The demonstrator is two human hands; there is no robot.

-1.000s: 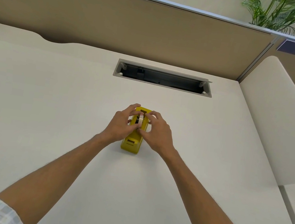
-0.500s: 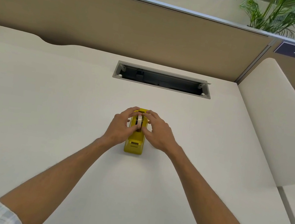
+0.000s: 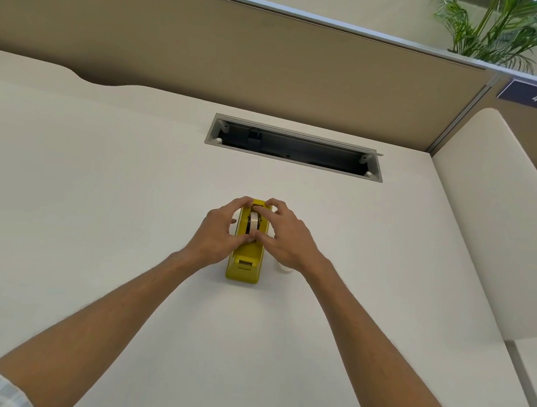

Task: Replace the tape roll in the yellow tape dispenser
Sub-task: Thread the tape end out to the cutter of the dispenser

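The yellow tape dispenser (image 3: 245,262) stands mid-surface (image 3: 86,212), cutter end toward the person. The tape roll (image 3: 253,222) sits upright in its cradle — the left hand (image 3: 218,234) and right hand (image 3: 284,238) flank it, each grip pinching the roll between thumb and fingers.

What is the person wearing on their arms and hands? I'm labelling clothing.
Both forearms are bare, with pale checked sleeves rolled up near the elbows. The left hand and right hand show no gloves, rings or watch.
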